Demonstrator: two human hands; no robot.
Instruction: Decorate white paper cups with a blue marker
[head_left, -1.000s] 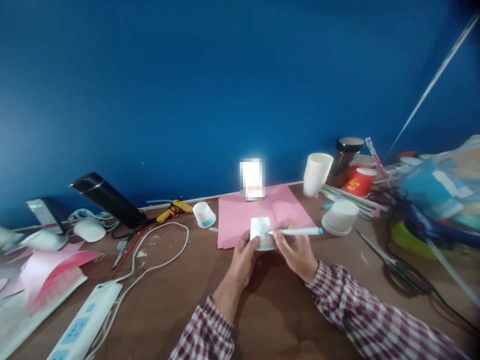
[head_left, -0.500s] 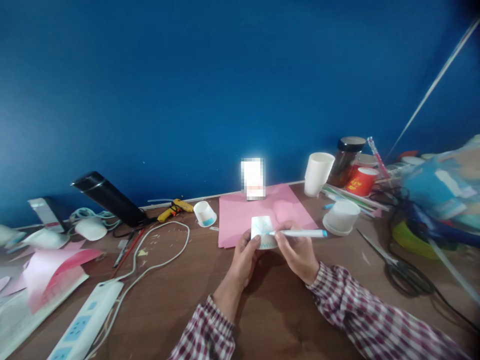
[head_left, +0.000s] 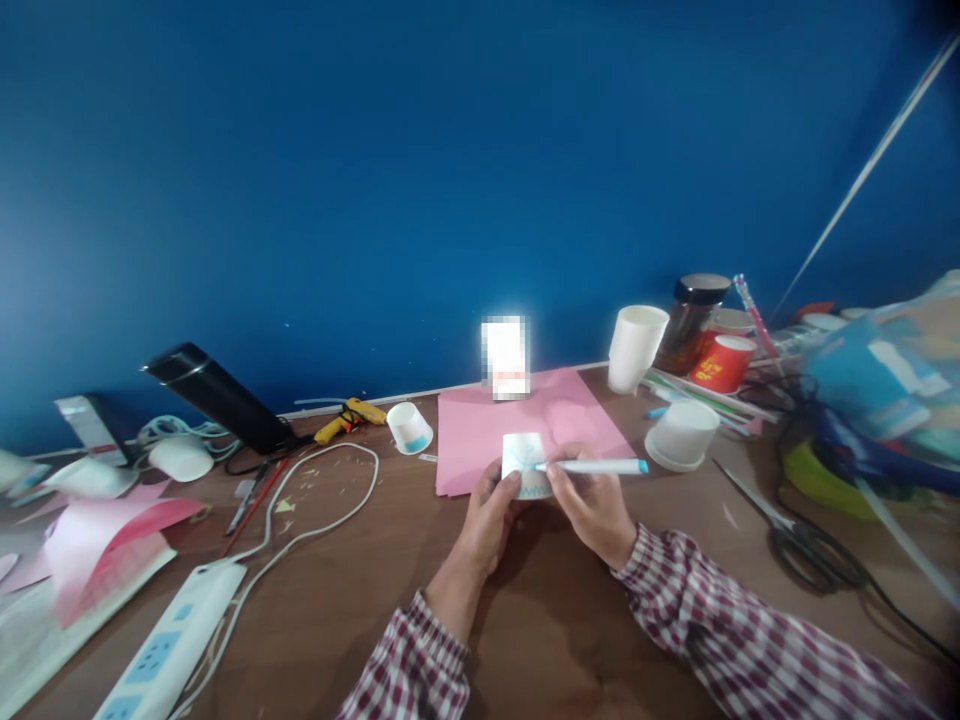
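Note:
A small white paper cup point(head_left: 523, 455) with light blue lines and a zigzag band is held over the front edge of pink paper point(head_left: 469, 430). My left hand point(head_left: 489, 515) grips the cup from the left, thumb on its side. My right hand point(head_left: 596, 505) is closed around a white marker point(head_left: 600, 466) with a light blue end. The marker's tip meets the cup's drawn side. Behind them a bright, blurred-out upright object point(head_left: 506, 358) stands at the back of the pink paper.
Left are a cup with a blue band point(head_left: 409, 428), a yellow tool point(head_left: 351, 420), a black cylinder point(head_left: 217, 395) and a power strip point(head_left: 176, 635). Right are stacked white cups point(head_left: 636, 348), another white cup point(head_left: 683, 434), a red cup point(head_left: 724, 363), a lidded jar point(head_left: 686, 320) and scissors point(head_left: 802, 545).
The marker in my right hand has shifted slightly to the left across the cup. My left hand and the cup look almost unmoved.

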